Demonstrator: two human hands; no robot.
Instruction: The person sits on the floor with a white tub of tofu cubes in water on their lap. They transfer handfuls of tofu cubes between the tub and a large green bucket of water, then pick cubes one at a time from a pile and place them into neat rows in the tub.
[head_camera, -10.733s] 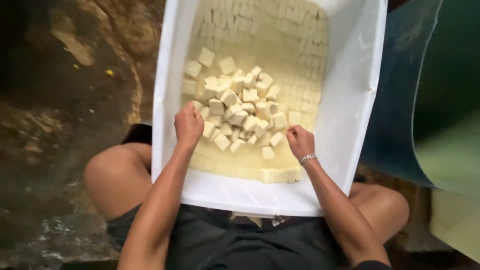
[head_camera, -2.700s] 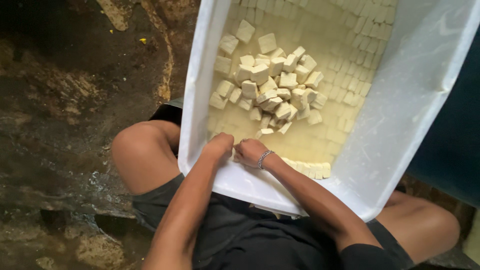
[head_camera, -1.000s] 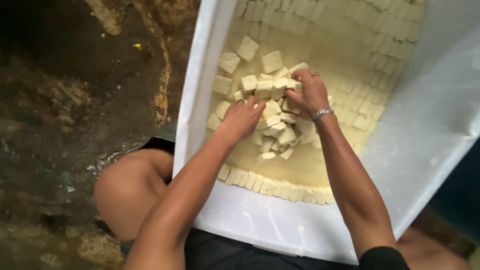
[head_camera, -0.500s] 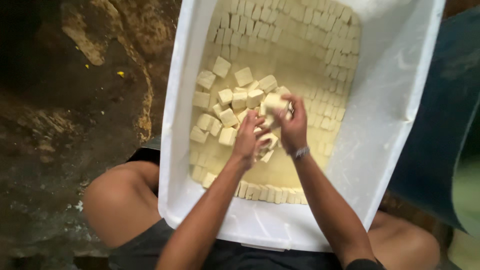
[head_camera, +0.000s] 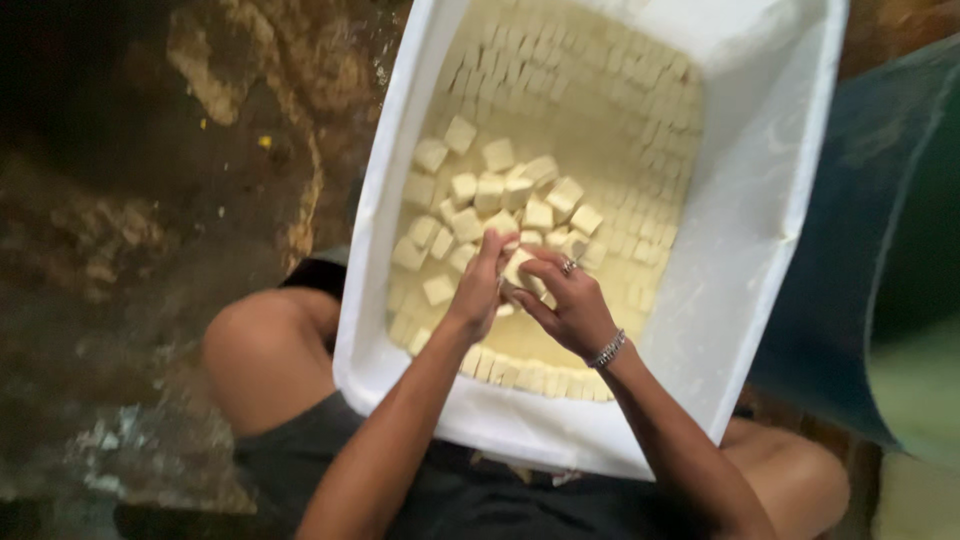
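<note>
Closing both hands on one cube

Both hands have drawn nearer in the white tub (head_camera: 760, 250). Left hand (head_camera: 478, 292) and right hand (head_camera: 570, 305) now pinch one pale cube (head_camera: 516, 268) together, loose cubes (head_camera: 500, 190) piled at twelve o'clock.

Rough, dark ground (head_camera: 130, 200) on the left, mottled brown and ochre, with lighter crusted patches and a few small yellow flecks (head_camera: 264, 142). Wet-looking and pale grey lower left (head_camera: 150, 450), possibly puddled, though too blurred to tell. Deep shadow across the upper left corner. On the right, a large curved blue-green surface (head_camera: 870, 250), perhaps a barrel or tarp. Reddish-brown ground in the top right corner (head_camera: 900, 25). Dim light overall.
</note>
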